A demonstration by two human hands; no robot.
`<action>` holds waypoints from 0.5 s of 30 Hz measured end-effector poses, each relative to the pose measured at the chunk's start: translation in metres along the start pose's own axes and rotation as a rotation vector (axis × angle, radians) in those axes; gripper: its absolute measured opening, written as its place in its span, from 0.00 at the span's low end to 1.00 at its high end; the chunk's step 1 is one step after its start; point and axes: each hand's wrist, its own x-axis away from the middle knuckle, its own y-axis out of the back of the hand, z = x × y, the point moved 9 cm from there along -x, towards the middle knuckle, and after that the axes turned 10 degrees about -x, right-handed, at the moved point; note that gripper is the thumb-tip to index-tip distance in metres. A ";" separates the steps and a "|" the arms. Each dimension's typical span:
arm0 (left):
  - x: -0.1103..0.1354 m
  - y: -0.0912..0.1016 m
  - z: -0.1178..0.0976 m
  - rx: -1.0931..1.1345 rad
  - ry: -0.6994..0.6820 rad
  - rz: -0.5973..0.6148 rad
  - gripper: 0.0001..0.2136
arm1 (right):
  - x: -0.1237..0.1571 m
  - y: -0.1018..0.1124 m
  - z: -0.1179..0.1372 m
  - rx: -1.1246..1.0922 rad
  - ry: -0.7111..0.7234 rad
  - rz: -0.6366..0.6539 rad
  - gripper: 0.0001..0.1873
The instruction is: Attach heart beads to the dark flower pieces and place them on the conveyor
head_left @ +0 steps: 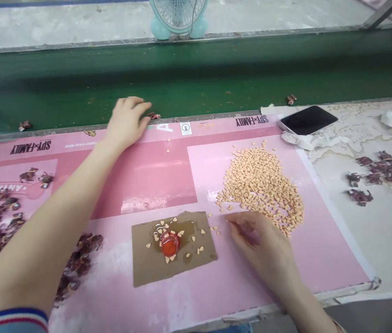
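Grip, right hand (260, 247): thumb and forefinger pressed together at the near-left edge of a mound of pale orange heart-shaped bits (261, 189); whether a bit is pinched is too small to tell. Left hand (126, 122) rests, fingers spread, on the far edge of a pink printed mat (147, 180). Nearer, a brown cardboard square (154, 270) carries a round red cap (170, 245) in glossy amber liquid (189, 229), ringed by loose bits.

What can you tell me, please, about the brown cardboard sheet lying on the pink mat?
The brown cardboard sheet is a roughly rectangular piece with slightly uneven edges, lying flat on the pink mat. Near its middle is a glossy amber patch, perhaps glue, with a small red dome on it. Pale heart-shaped pieces are scattered around the dome. The person's right hand is close to its right side, apparently not touching it.
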 end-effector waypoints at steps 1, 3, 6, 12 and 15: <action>-0.002 -0.008 -0.017 -0.005 -0.071 0.072 0.17 | 0.000 0.003 0.000 0.007 -0.003 -0.020 0.07; -0.008 -0.019 -0.038 -0.016 -0.120 0.170 0.18 | 0.000 0.007 0.003 0.006 0.008 -0.049 0.07; -0.023 -0.020 -0.045 -0.040 -0.078 0.206 0.16 | 0.001 0.008 0.006 -0.001 0.029 -0.065 0.06; -0.032 -0.006 -0.046 -0.079 -0.041 0.208 0.14 | 0.003 0.007 0.012 0.028 0.076 -0.086 0.07; -0.017 0.012 -0.053 -0.077 -0.052 0.171 0.15 | 0.002 0.006 0.012 0.052 0.086 -0.070 0.07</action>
